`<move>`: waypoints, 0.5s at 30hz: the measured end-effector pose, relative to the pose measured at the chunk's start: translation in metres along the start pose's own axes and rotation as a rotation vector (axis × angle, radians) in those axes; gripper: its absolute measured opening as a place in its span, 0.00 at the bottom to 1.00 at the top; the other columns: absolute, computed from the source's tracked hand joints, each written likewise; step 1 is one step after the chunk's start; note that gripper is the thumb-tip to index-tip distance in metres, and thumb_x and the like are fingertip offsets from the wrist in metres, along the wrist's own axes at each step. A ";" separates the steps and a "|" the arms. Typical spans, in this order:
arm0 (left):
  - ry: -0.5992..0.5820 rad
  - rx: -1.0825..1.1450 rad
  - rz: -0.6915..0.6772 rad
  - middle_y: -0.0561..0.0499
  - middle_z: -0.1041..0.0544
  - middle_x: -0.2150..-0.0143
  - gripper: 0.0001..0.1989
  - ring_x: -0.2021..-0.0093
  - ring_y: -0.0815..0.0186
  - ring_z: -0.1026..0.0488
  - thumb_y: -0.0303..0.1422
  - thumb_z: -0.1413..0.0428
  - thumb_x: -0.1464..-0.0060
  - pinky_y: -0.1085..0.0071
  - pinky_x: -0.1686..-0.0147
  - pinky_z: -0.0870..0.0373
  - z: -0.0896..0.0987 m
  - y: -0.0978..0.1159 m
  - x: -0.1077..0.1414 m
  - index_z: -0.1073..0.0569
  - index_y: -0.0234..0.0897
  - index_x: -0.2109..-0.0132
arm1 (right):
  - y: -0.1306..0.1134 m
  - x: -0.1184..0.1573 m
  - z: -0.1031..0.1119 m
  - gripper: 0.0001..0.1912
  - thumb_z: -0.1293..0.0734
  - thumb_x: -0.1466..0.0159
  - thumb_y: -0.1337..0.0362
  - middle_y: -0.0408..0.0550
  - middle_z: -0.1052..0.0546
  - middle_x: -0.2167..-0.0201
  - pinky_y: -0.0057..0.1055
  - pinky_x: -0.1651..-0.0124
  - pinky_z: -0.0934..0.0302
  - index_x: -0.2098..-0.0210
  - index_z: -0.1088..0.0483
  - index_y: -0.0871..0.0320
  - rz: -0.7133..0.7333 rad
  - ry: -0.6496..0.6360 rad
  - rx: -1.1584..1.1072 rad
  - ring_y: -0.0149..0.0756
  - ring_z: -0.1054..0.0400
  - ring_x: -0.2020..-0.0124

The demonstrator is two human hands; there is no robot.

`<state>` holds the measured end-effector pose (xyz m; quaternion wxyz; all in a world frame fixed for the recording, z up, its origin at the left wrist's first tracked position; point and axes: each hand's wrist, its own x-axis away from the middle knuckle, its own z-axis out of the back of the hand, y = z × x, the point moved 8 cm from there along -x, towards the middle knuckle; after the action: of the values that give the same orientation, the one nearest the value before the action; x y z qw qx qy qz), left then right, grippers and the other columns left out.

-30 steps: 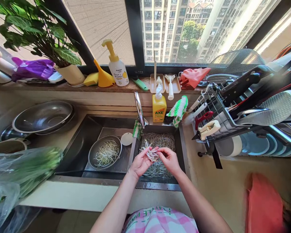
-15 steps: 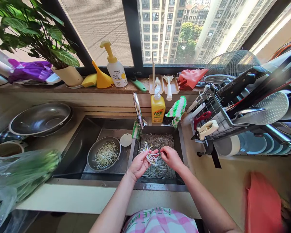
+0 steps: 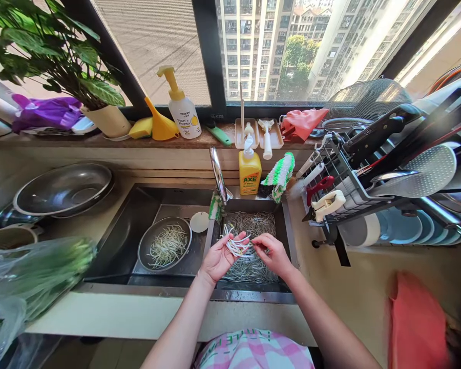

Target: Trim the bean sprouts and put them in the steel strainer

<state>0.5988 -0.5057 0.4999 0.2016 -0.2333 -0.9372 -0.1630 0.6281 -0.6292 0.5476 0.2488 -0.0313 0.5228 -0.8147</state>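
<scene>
My left hand (image 3: 217, 261) is turned palm up over the right sink basin, its fingers curled around a small bunch of white bean sprouts (image 3: 238, 247). Close beside it, my right hand (image 3: 273, 252) pinches with thumb and forefinger at the right-hand ends of these sprouts. Under both hands, the right basin (image 3: 288, 233) holds a tangled layer of thin strands and more sprouts. In the left basin stands a round metal bowl (image 3: 140, 256) with a heap of bean sprouts (image 3: 168, 246) in it.
A faucet (image 3: 217, 174) rises behind the basins, near a yellow soap bottle (image 3: 250, 174). A dish rack (image 3: 363, 189) with knives and plates stands right. Left are a wok (image 3: 65, 189) and bagged greens (image 3: 57, 271). A small white dish (image 3: 199, 222) lies beside the bowl.
My left palm has opened a little and the sprouts in it lie more level. My right hand has shifted slightly left, its fingers a little straighter.
</scene>
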 end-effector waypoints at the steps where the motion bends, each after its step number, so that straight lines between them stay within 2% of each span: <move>1: -0.002 0.003 0.007 0.42 0.30 0.51 0.09 0.47 0.56 0.37 0.30 0.54 0.45 0.56 0.48 0.42 0.000 -0.001 0.000 0.30 0.31 0.65 | -0.001 0.000 0.000 0.07 0.41 0.41 0.67 0.47 0.31 0.71 0.26 0.69 0.43 0.67 0.32 0.57 0.007 0.003 0.017 0.31 0.38 0.70; 6: 0.000 0.018 0.020 0.42 0.29 0.52 0.10 0.48 0.56 0.36 0.30 0.55 0.45 0.56 0.49 0.42 0.001 -0.003 -0.001 0.29 0.31 0.66 | 0.000 0.001 -0.002 0.06 0.41 0.42 0.68 0.46 0.33 0.73 0.27 0.68 0.45 0.71 0.33 0.58 -0.013 0.052 0.010 0.32 0.40 0.71; 11: 0.002 0.041 -0.013 0.44 0.29 0.52 0.10 0.47 0.56 0.37 0.30 0.54 0.45 0.57 0.49 0.41 -0.003 -0.001 0.000 0.29 0.32 0.66 | 0.029 0.005 0.007 0.04 0.39 0.44 0.65 0.43 0.34 0.76 0.26 0.71 0.45 0.73 0.35 0.58 -0.288 0.306 -0.281 0.30 0.41 0.74; 15: 0.012 0.033 -0.063 0.43 0.29 0.51 0.10 0.47 0.56 0.37 0.31 0.54 0.45 0.58 0.49 0.41 -0.007 0.001 -0.001 0.29 0.31 0.66 | 0.042 0.010 0.003 0.06 0.37 0.46 0.62 0.43 0.31 0.74 0.26 0.72 0.44 0.73 0.36 0.58 -0.453 0.341 -0.586 0.29 0.39 0.75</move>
<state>0.6026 -0.5078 0.5063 0.2059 -0.1993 -0.9454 -0.1550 0.6357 -0.6503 0.5105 -0.0469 -0.0796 0.7466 -0.6588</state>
